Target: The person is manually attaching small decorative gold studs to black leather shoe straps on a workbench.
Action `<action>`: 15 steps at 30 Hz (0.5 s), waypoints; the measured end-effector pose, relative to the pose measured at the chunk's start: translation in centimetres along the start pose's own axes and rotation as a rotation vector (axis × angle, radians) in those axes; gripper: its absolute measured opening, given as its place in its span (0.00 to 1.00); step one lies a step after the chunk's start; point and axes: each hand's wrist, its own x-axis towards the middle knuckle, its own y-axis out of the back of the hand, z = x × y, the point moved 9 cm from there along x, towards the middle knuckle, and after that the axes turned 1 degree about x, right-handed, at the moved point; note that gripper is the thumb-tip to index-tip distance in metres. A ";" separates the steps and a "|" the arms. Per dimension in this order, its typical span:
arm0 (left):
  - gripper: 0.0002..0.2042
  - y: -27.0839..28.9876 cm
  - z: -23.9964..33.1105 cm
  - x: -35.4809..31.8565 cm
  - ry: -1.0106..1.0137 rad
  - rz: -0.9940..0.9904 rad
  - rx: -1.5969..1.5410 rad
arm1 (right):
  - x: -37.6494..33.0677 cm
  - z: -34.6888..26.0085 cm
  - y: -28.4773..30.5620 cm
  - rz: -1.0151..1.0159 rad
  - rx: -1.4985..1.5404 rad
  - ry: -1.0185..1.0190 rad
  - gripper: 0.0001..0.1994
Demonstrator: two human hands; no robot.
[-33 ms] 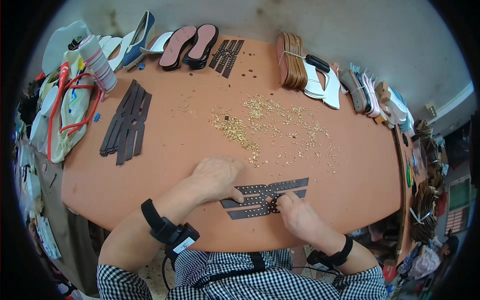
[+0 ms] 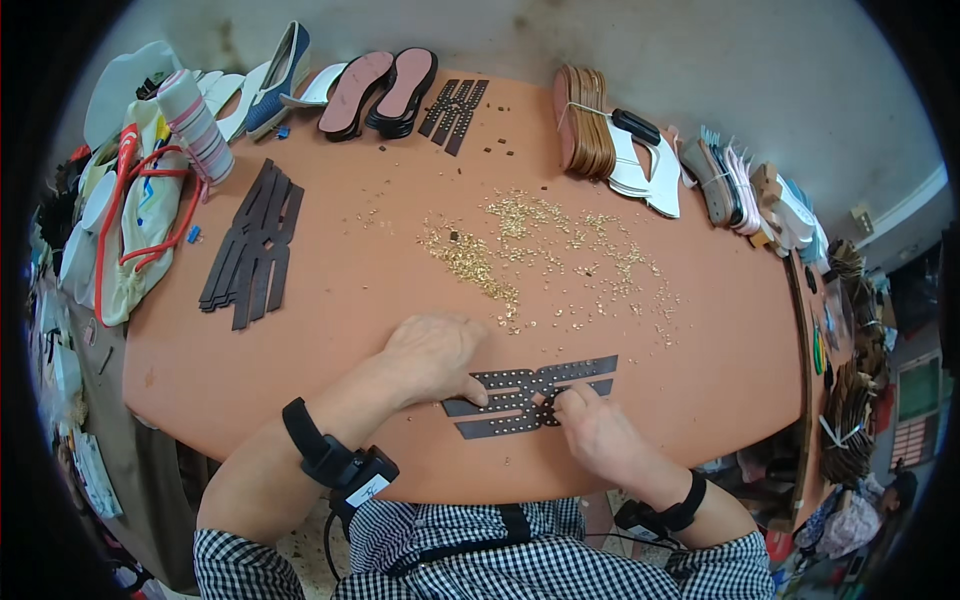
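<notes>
Head view: the left hand [image 2: 432, 357] lies flat, pinning the dark strap piece [image 2: 530, 396] at the worktop's [image 2: 700, 390] six o'clock edge; the right hand [image 2: 590, 425] pinches at a stud hole. Best pressing firmly, so holes stay aligned; gold studs [image 2: 540, 250] lie at twelve.

Dark studded strap piece [image 2: 530, 395], flat near the table's front edge, fingertips on it.
</notes>
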 end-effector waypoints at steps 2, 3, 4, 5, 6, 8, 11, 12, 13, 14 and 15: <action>0.26 0.1 0.0 0.0 -0.009 0.013 0.000 | 0.0 0.4 0.0 0.009 0.023 -0.008 0.07; 0.26 0.1 0.0 0.0 -0.013 0.019 0.000 | -0.1 0.6 -0.2 0.002 0.023 -0.019 0.07; 0.26 0.1 0.0 0.0 -0.016 0.023 0.001 | 0.0 0.7 -0.3 -0.006 0.023 -0.027 0.07; 0.26 0.1 0.0 -0.1 -0.020 0.026 0.002 | 0.0 0.6 -0.3 -0.023 0.022 -0.036 0.07; 0.26 0.1 -0.1 -0.1 -0.023 0.029 0.004 | 0.1 0.4 -0.1 -0.040 0.021 -0.046 0.07; 0.26 0.1 -0.1 -0.1 -0.026 0.029 0.003 | 0.1 0.3 0.0 -0.053 0.024 -0.041 0.07; 0.26 0.1 0.0 -0.1 -0.030 0.031 0.004 | -0.1 0.6 -0.2 -0.017 0.045 -0.012 0.06; 0.26 0.1 0.0 -0.1 -0.032 0.031 0.005 | -0.2 0.8 -0.1 0.014 0.055 -0.012 0.05; 0.26 0.1 0.0 0.0 -0.040 0.047 0.007 | -0.2 0.9 0.1 0.044 0.064 -0.011 0.05; 0.26 0.0 0.0 0.0 -0.048 0.063 0.008 | -0.2 1.0 0.1 0.045 0.084 -0.024 0.05; 0.26 0.0 0.0 0.0 -0.056 0.079 0.010 | -0.1 1.1 0.1 0.047 0.103 -0.037 0.05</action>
